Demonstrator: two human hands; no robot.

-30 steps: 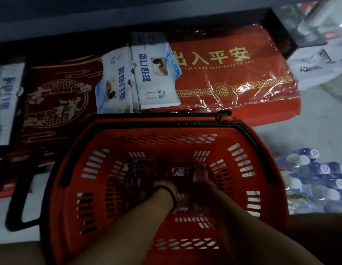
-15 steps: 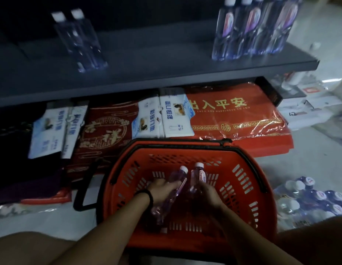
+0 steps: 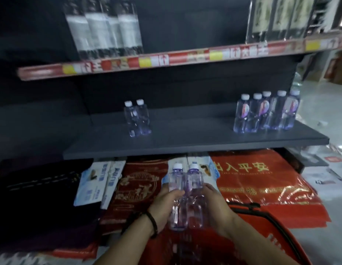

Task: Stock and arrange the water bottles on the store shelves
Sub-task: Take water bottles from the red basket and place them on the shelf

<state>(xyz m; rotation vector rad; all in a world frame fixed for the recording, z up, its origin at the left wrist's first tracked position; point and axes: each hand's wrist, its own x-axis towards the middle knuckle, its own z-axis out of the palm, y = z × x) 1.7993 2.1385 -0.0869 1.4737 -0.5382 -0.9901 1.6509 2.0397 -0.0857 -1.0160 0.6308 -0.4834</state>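
The left bottle [image 3: 175, 183] and the right bottle [image 3: 194, 179] were held upright and side by side, touching, above the red basket [image 3: 275, 234] and just below the front edge of the grey shelf [image 3: 195, 138]. The left bottle was gripped by the left hand [image 3: 165, 206], its fingers curled round the middle. The right bottle was gripped in the same way by the right hand [image 3: 214, 203]. A black band [image 3: 154, 223] was worn on the left wrist.

On the grey shelf, a pair of bottles [image 3: 137, 119] was stood near the middle. A group of five bottles [image 3: 265, 112] was stood well apart from it at the right end. Larger bottles [image 3: 104, 29], blurred, were ranged on the upper shelf [image 3: 166, 61], which was edged with a red and yellow strip. Red mats [image 3: 261, 180] in clear wrap and white packets [image 3: 95, 182] were laid beneath the grey shelf.
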